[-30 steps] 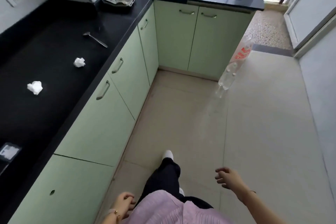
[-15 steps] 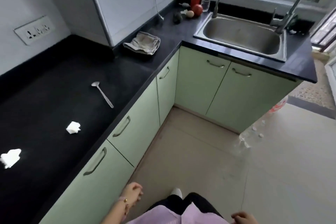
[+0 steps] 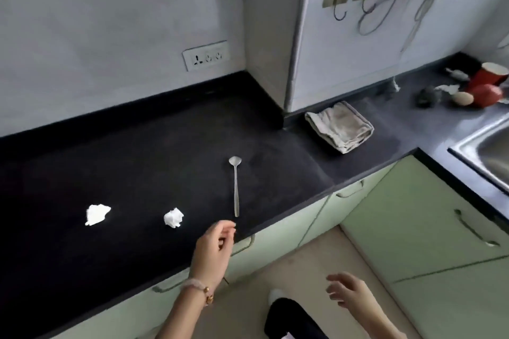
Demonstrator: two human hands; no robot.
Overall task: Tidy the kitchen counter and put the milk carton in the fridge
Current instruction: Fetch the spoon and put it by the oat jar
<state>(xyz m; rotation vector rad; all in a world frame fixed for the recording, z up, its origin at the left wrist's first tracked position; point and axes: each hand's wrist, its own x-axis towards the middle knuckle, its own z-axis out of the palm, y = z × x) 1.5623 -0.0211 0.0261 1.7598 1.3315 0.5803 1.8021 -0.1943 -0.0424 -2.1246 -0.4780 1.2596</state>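
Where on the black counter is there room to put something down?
Biggest bare patch: behind the two paper wads and the spoon, up to the wall under the socket. Another lies between the spoon and the folded cloth. It is crowded in the far corner by the sink, around the red cup.

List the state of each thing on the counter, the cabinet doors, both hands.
Slim steel spoon: lying flat, untouched.
Left white paper wad: crumpled.
Right white paper wad: crumpled.
Beige cloth: folded.
Pale green cabinet doors: closed.
Left hand: loosely curled, empty.
Right hand: open, empty.
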